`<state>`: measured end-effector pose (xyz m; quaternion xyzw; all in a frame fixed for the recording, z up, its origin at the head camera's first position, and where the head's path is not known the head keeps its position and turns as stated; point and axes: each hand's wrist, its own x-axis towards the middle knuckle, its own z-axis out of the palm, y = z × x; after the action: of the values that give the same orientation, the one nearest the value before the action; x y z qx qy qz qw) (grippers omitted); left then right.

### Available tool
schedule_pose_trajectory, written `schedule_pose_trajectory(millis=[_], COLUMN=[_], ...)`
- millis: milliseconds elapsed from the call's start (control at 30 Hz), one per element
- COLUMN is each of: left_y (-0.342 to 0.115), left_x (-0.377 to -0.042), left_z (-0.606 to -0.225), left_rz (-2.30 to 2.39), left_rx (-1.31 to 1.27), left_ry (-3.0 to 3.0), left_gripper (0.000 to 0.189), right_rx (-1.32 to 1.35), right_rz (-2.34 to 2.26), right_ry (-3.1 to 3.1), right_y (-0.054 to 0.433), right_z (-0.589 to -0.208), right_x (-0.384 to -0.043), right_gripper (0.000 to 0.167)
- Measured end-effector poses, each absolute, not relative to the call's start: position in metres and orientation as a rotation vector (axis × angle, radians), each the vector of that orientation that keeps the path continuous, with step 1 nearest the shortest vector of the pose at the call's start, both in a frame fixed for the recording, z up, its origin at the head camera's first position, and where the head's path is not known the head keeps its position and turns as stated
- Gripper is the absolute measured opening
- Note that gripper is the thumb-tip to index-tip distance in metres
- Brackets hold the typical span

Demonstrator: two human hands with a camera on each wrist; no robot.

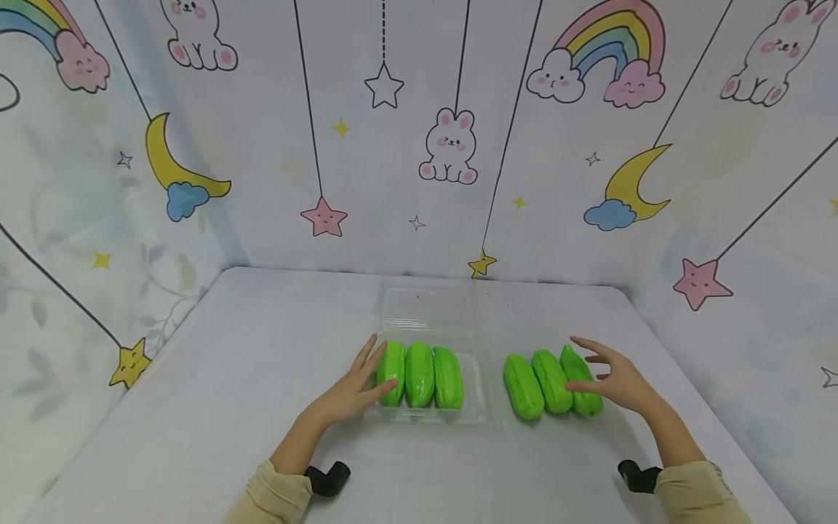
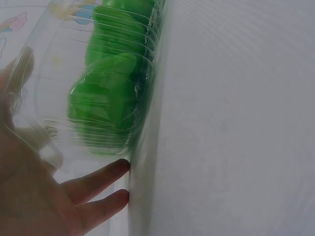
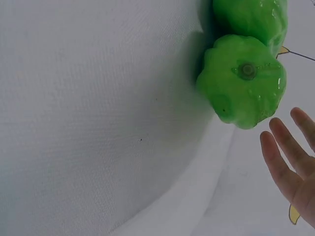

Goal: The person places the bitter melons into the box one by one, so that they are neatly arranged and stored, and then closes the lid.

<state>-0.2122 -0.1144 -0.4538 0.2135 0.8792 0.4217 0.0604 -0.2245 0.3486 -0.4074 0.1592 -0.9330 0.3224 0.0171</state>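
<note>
Three glossy green ridged gourds (image 1: pixel 420 375) lie side by side in a clear plastic clamshell box (image 1: pixel 476 386), its lid (image 1: pixel 428 306) folded back. My left hand (image 1: pixel 347 397) is at the box's left end with fingers spread; in the left wrist view, the hand (image 2: pixel 37 196) reaches around the box wall (image 2: pixel 49 93). To the right of the box, three more gourds lie on the table, the rightmost one (image 1: pixel 585 404) nearest my right hand (image 1: pixel 618 380). That hand's fingers are apart, its thumb overlapping this gourd. In the right wrist view, fingertips sit just beside a gourd's stem end (image 3: pixel 241 83).
A white cloth-covered table (image 1: pixel 262 342) carries everything. Behind it rises a wall covering (image 1: pixel 393 167) printed with rabbits, stars and moons. Black wrist straps with mounts (image 1: pixel 329 480) sit below both hands.
</note>
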Motion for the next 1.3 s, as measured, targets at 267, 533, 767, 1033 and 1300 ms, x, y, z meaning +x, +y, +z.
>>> schedule_pose_trajectory(millis=[267, 533, 767, 1033, 1300], left_y=[-0.114, -0.115, -0.115, -0.115, -0.115], left_x=[-0.214, -0.215, -0.215, -0.214, -0.214], left_z=[-0.458, -0.457, -0.457, -0.456, -0.455], left_rz=[1.264, 1.260, 1.264, 1.262, 1.245], left_rx=[0.659, 0.661, 0.665, 0.662, 0.658], left_ry=[2.675, 2.677, 2.674, 2.674, 2.686], left_gripper=[0.077, 0.077, 0.077, 0.077, 0.077], right_rx=[0.515, 0.516, 0.526, 0.524, 0.503], right_rz=[1.010, 1.080, 1.104, 1.147, 1.233], right_ry=[-2.972, -2.975, -3.004, -3.044, -3.038], right_y=[0.357, 0.362, 0.368, 0.369, 0.368], right_z=[-0.411, -0.415, -0.423, -0.429, -0.430], right_x=[-0.223, -0.225, -0.225, -0.225, -0.226], right_gripper=[0.084, 0.087, 0.086, 0.091, 0.093])
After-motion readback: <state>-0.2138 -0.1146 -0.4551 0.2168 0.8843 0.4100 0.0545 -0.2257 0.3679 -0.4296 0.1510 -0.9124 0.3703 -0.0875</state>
